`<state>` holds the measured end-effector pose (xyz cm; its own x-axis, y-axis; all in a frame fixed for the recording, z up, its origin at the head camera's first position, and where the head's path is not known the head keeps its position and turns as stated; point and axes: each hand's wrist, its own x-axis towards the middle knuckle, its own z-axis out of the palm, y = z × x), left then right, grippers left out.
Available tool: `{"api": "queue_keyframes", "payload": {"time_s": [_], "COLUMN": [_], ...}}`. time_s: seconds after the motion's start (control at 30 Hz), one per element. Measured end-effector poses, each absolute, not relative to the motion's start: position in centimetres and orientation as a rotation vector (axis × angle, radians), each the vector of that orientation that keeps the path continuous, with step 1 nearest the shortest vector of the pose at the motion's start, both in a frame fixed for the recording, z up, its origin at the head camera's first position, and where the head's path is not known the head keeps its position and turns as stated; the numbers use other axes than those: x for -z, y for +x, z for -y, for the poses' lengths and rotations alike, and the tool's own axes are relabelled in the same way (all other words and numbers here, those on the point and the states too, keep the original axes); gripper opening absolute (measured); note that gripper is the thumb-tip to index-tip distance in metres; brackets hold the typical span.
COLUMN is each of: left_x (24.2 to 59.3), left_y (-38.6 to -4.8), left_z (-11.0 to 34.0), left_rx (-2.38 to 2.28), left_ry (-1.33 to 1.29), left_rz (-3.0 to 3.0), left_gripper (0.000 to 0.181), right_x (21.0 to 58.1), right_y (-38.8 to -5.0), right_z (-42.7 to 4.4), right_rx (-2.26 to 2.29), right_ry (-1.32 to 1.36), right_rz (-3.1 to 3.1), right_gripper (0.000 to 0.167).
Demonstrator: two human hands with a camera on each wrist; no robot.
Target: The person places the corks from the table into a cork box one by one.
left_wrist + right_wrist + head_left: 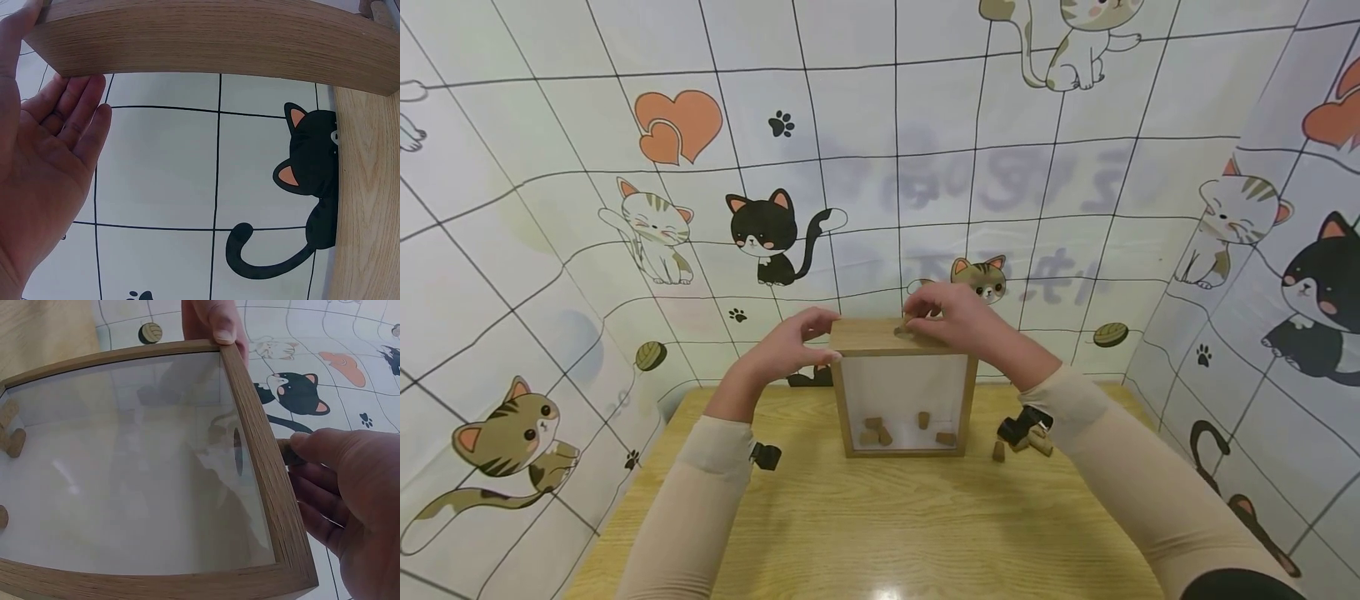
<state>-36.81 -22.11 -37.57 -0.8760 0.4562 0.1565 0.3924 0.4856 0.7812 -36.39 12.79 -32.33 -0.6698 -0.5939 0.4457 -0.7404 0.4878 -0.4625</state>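
A wooden box frame [910, 343] with a clear front stands upright on the table, several corks [923, 420] lying inside at its bottom. My left hand [790, 346] holds the box's upper left corner, thumb at the front and fingers behind; in the left wrist view the hand [53, 144] touches the wooden side [206, 40]. Above the top, my right hand [951, 318] pinches a cork [904, 325] at the opening. The right wrist view shows this cork [289, 452] between thumb and fingers of the right hand [350, 494], against the outer edge beside the hole [238, 452].
More corks [1039, 442] lie on the table [865, 525] right of the box, partly behind the black wrist device [1024, 425]. A white sheet with cats and grid lines [865, 192] hangs behind and at both sides.
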Motion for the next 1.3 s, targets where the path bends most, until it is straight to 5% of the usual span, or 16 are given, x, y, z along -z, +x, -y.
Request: {"api": "queue_keyframes", "payload": {"time_s": [0.83,1.3], "left_x": [38.1,38.2], "left_y": [-37.1,-37.4], "left_z": [22.2,22.3], "left_rx": [-1.369,-1.408], "left_ry": [0.747,0.765], "left_rz": [-2.639,-2.616], "left_gripper": [0.073,0.075], "right_x": [33.0,34.7], "right_y": [-36.8,-33.6], "right_z": [-12.5,-17.9], "right_rx": [-0.97,-1.044], "right_ry": [1.133,0.944], "right_rz": [2.511,2.325], "right_gripper": [0.02,0.008]}}
